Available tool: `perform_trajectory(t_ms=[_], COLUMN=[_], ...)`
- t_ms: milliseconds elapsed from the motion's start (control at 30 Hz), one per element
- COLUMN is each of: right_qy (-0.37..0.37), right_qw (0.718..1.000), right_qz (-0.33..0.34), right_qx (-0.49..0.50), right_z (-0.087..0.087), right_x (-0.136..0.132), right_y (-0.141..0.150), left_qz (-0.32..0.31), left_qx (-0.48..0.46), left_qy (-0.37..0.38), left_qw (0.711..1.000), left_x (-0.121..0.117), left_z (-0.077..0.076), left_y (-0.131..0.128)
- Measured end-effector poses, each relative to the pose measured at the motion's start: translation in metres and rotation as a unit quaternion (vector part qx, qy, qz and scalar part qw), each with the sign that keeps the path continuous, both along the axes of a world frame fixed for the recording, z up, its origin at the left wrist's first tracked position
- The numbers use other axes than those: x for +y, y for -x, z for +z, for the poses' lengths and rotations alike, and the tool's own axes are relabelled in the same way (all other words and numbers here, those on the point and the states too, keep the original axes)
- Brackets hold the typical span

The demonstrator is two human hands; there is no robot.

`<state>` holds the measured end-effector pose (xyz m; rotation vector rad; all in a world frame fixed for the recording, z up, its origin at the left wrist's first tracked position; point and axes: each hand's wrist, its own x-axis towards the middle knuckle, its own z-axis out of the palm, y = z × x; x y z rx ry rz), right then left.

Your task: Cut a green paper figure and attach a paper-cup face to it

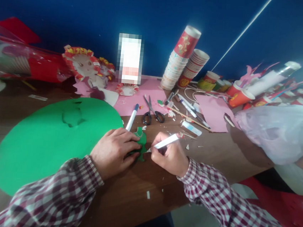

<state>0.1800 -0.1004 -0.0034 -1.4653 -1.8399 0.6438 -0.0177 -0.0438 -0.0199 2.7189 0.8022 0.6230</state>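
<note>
On the near side of the scissors [151, 109], the left hand [117, 149] lies flattened, fingers close together, pinning a small green cutout [142, 140]. The right hand's [169, 158] fingers pinch a white marker [167, 141], tip near the cutout's edge. Beyond the scissors stand two leaning stacks of nested paper cups [186, 45]; well rightward, red cups [242, 98] perhaps hold pink paper, though blur obscures them.

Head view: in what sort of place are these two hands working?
Probably a handicraft workspace: the table holds black-handled scissors, a large green sheet and tall stacked cups.
</note>
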Motion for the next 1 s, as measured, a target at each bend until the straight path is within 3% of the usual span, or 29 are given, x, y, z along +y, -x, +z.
perform_trajectory(t_ms=[1000], right_qy=[-0.002], right_qw=[1.000], right_qz=[-0.015], right_qx=[0.009], right_z=[-0.0005], right_x=[0.0001], right_y=[-0.0030], left_qz=[-0.004], left_qx=[0.005], left_qy=[-0.001], left_qw=[1.000], left_x=[-0.0006], left_z=[0.0021], left_y=[-0.0001])
